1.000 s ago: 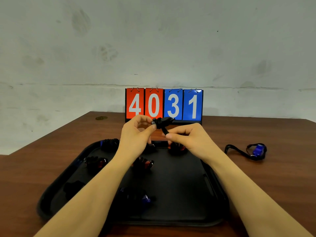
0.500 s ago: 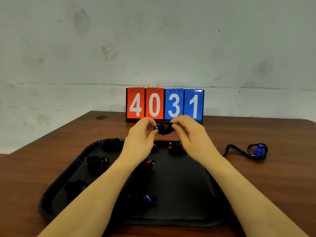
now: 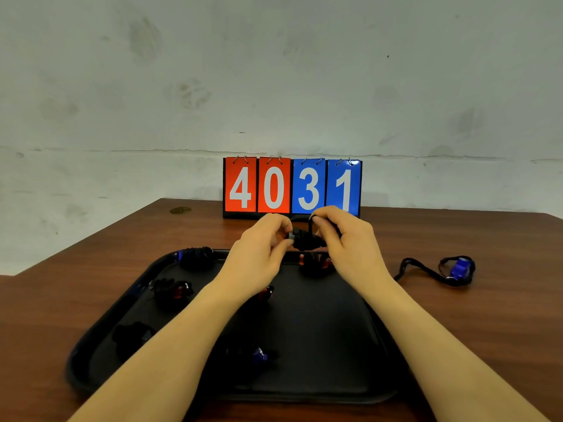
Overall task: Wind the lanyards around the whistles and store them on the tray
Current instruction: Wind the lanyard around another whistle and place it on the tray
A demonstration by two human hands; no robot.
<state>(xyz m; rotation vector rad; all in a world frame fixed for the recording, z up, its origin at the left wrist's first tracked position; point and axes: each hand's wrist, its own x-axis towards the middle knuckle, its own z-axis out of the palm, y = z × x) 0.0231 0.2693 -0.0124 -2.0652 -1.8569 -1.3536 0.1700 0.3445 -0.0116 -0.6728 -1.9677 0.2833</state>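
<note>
Above the far edge of the black tray (image 3: 359, 360) I hold a black whistle (image 3: 304, 239) wrapped in its black lanyard. My left hand (image 3: 262, 248) pinches the whistle's left end. My right hand (image 3: 344, 239) pinches the lanyard strand at the whistle's right side. Several wound whistles lie on the tray: one at the far left (image 3: 196, 257), a red one (image 3: 172, 292), a dark one (image 3: 134, 336), a blue one (image 3: 259, 356), a red one at the far edge (image 3: 313, 264). An unwound blue whistle (image 3: 460, 269) with a loose black lanyard lies on the table to the right.
A flip scoreboard (image 3: 292, 187) reading 4031 stands at the table's back edge, just behind my hands. The brown wooden table (image 3: 487, 330) ends at the left, with a pale wall behind. A small dark mark (image 3: 180, 210) sits near the far left corner.
My right hand rose from below the whistle to its right side, carrying the lanyard strand up and round. Both hands shifted slightly away from me, toward the scoreboard.
</note>
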